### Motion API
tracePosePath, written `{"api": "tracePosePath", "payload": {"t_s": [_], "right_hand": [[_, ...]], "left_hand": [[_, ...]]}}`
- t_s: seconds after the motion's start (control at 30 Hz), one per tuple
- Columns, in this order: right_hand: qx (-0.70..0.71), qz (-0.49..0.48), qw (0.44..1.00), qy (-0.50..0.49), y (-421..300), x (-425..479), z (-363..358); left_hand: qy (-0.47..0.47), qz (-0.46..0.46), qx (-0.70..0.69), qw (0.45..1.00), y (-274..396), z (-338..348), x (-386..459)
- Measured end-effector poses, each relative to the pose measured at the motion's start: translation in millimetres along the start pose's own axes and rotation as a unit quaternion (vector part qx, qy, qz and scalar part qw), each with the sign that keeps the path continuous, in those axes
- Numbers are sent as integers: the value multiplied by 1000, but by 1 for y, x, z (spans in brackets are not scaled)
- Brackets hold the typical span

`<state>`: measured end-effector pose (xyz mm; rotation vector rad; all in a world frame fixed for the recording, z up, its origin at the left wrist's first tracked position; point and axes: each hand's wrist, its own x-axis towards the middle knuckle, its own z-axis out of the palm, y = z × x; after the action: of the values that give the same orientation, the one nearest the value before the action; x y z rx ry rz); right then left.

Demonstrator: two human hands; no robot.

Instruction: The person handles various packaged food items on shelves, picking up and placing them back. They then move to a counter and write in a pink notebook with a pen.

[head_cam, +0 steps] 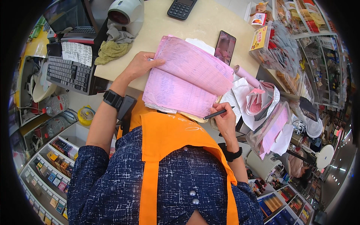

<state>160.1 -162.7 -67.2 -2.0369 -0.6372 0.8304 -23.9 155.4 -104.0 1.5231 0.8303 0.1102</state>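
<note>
A stack of pink printed paper forms [180,88] lies over the near edge of the cream counter, close to my orange apron [174,135]. My left hand [143,64] pinches the upper pink sheet [194,64] at its left edge, thumb on top. That sheet is partly lifted and bends over the lower ones. In my right hand [225,119] is a black pen [218,112], its tip over the lower right corner of the stack. The fingers of this hand are beside the paper's edge. Beyond the stack rests a smartphone [225,47] with a lit screen.
Left of the papers are a grey rag and a green cloth [114,53], a keyboard [69,74] and a white scanner [126,15]. A calculator [182,8] lies at the far edge. Crumpled receipts [260,98] and a clear plastic box of papers [270,129] crowd the right.
</note>
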Motion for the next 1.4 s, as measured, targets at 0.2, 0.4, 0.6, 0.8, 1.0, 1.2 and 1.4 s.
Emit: {"api": "tracePosePath", "payload": {"t_s": [0.2, 0.4, 0.6, 0.8, 1.0, 1.2, 1.4], "right_hand": [[-1, 11, 1000, 2, -1, 1, 1], [-2, 14, 1000, -7, 1, 4, 2], [-17, 20, 1000, -4, -6, 3, 1], [9, 60, 996, -67, -15, 5, 2], [40, 67, 993, -87, -20, 5, 2], [129, 55, 985, -99, -26, 11, -2], [185, 38, 980, -62, -33, 19, -7]], "left_hand": [[-7, -22, -3, 1000, 7, 0, -3], [-12, -18, -16, 1000, 5, 0, -2], [-14, -13, -19, 1000, 2, -1, -1], [-15, -11, -12, 1000, 4, -1, -2], [-13, -4, -31, 999, 2, 0, -2], [-12, 1, -12, 1000, 5, -1, -3], [-9, -2, -19, 1000, 8, -1, -5]]}}
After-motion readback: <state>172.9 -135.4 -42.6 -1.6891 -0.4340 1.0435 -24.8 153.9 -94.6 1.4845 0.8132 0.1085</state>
